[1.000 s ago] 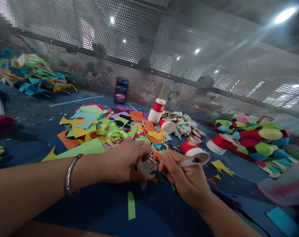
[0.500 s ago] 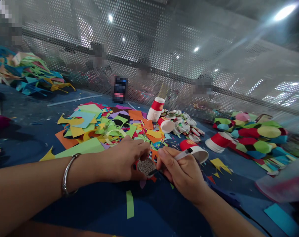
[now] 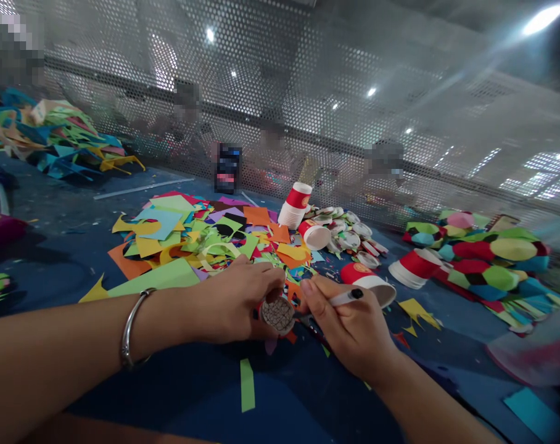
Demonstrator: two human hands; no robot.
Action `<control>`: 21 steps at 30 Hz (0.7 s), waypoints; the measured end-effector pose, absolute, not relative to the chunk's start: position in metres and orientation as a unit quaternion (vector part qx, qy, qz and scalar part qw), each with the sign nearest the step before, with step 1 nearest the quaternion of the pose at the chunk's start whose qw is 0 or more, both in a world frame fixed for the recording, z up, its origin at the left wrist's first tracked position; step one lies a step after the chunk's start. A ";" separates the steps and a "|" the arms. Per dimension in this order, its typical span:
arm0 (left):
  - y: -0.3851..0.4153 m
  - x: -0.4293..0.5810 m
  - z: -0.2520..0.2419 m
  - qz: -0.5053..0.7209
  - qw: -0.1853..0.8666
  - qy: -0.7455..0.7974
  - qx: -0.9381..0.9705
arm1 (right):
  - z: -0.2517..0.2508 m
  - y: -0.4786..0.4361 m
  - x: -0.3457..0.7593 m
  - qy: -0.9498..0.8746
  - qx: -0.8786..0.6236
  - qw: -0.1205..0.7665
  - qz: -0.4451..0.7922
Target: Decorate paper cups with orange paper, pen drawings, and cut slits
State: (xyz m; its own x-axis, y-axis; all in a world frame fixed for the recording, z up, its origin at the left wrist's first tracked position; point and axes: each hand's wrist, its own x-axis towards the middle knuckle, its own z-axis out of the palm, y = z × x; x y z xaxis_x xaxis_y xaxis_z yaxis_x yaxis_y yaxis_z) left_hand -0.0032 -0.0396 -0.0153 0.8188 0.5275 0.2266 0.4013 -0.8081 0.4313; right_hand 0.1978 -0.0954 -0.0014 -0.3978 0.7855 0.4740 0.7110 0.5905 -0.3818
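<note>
My left hand (image 3: 238,299) is closed round a small cut-down paper cup (image 3: 279,316), a red rim showing at its side. The cup's round face is turned toward me and bears a dark, crackle-like line pattern. In my right hand (image 3: 354,330) is a white pen (image 3: 345,298) with a black end, pinched between thumb and fingers. Its tip is at the right edge of the round face; whether it touches I cannot tell. Beyond my left hand lies a heap of coloured paper scraps (image 3: 169,225). A red-and-white paper cup (image 3: 370,285) lies tipped over behind my right hand.
Stacked paper cups (image 3: 295,206) stand at the back, beside a pile of cut cup bases (image 3: 349,231). Patchwork coloured pieces (image 3: 488,250) lie at right. A phone (image 3: 227,168) leans against the perforated metal screen (image 3: 261,74). A green paper strip (image 3: 247,385) lies in front.
The pen tip has drawn back from the patterned face to its right edge, and the pen's rear end has dipped. My left hand keeps its hold; the whole view has shifted slightly.
</note>
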 end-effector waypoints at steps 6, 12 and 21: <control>-0.041 -0.006 -0.011 0.163 0.184 0.241 0.939 | -0.006 -0.096 0.196 -0.855 -0.420 0.304 0.012; -0.040 -0.007 -0.010 0.156 0.180 0.243 0.940 | -0.014 -0.092 0.195 -0.859 -0.406 0.311 -0.008; -0.043 -0.002 -0.010 0.143 0.165 0.297 0.929 | -0.019 -0.092 0.192 -0.783 -0.476 0.357 0.180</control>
State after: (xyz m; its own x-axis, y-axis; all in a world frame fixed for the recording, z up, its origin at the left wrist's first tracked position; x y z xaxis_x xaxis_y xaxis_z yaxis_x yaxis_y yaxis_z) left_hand -0.0017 -0.0427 -0.0097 0.7824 0.6000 0.1671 0.5058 -0.7686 0.3918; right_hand 0.1920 -0.0917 -0.0191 -0.2912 0.8744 0.3880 0.6174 0.4816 -0.6220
